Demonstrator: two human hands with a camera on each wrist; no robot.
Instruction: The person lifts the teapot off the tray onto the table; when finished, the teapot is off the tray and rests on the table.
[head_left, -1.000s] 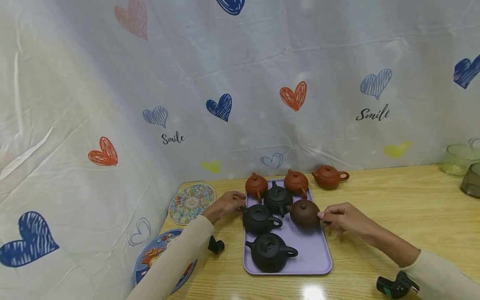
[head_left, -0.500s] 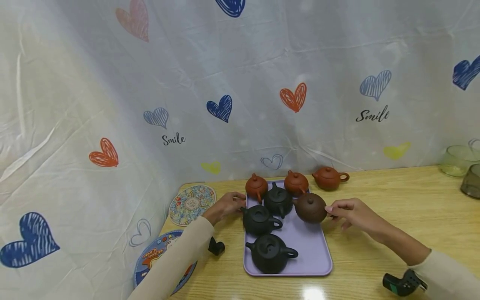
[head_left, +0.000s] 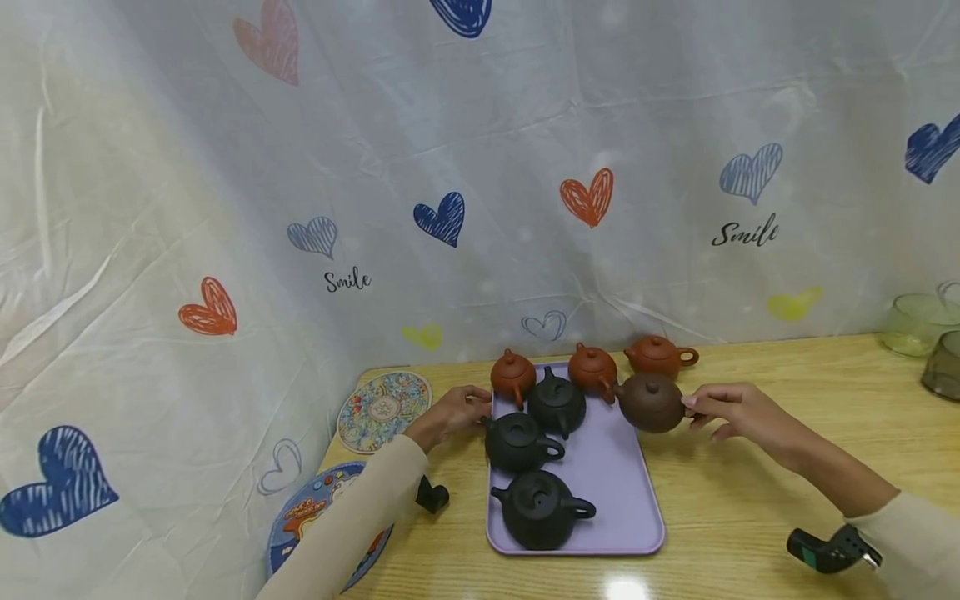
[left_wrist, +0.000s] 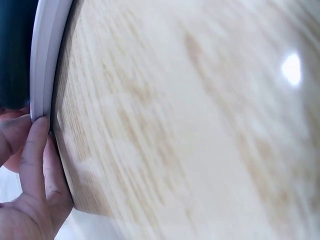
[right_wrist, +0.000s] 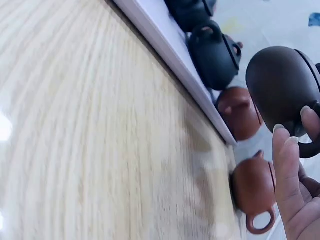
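My right hand point(head_left: 693, 406) pinches the handle of a dark brown teapot point(head_left: 649, 402) and holds it just past the right rim of the lilac tray point(head_left: 626, 500), close in front of a red teapot point(head_left: 658, 354) standing on the table. In the right wrist view my fingers point(right_wrist: 287, 170) curl by the brown teapot point(right_wrist: 280, 85) above that red teapot point(right_wrist: 252, 187). My left hand point(head_left: 480, 402) grips the tray's left edge; its fingers point(left_wrist: 32, 155) lie against the rim point(left_wrist: 42, 60). Three black teapots point(head_left: 557, 402) point(head_left: 517, 440) point(head_left: 540, 508) and two red ones point(head_left: 513, 375) point(head_left: 592, 368) stand on the tray.
Two round patterned mats point(head_left: 384, 407) point(head_left: 315, 517) lie left of the tray. Two glass cups point(head_left: 917, 317) point(head_left: 945, 358) stand at the far right. A white curtain with hearts point(head_left: 450, 217) closes off the back and left. Bare wooden table point(head_left: 810, 450) stretches right of the tray.
My right hand has lifted the brown teapot off the tray and carried it right and back, toward the red teapot on the table. The left hand has stayed on the tray's edge.
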